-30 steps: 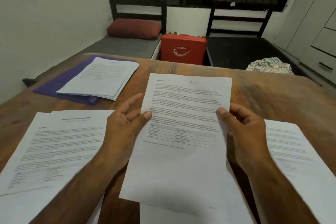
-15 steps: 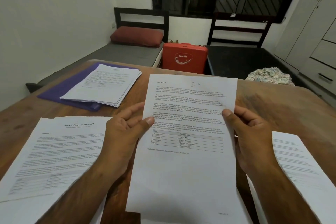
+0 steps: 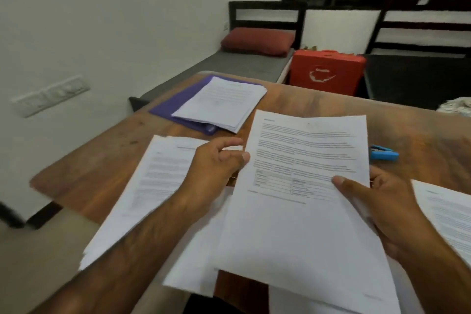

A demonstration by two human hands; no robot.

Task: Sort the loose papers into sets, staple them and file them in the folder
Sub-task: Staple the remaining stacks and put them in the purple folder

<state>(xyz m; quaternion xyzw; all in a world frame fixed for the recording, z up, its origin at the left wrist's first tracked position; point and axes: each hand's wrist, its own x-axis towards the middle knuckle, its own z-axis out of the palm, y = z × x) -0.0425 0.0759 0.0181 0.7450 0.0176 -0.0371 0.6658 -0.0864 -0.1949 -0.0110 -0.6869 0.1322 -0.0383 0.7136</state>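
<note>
in the head view, the right hand [image 3: 382, 209] holds a white printed sheet [image 3: 293, 232] with a small table on it by its right edge, thumb flat on the face and the other fingers hidden behind the paper. the left hand [image 3: 216, 168] has its fingers curled with the thumb tip right at the sheet's left edge; the blur leaves it unclear whether that thumb pinches the paper or only touches it. half a second ago both hands held this sheet squarely in front of the person; now it is tilted and carried over toward the left pile of white printed papers [image 3: 158, 178], and the gaze has swung left with it. that suggests the sheet has been matched to a set and is on its way to that pile, so sorting is the step in hand and these pages are not yet stapled or filed. more loose sheets [image 3: 193, 257] lie under the held one, and a right pile of white papers [image 3: 448, 216] sits at the frame's edge. a blue stapler [image 3: 383, 155] lies just beyond the sheet's right side, and the purple folder [image 3: 175, 109] lies at the far left with a stack of white papers [image 3: 224, 102] on it. all rest on a brown wooden tabletop [image 3: 318, 102]. beyond it are a grey bed [image 3: 237, 64] with a red pillow [image 3: 257, 41], a red case [image 3: 328, 71] and a white wall [image 3: 102, 20] with a switch plate [image 3: 51, 94].
</note>
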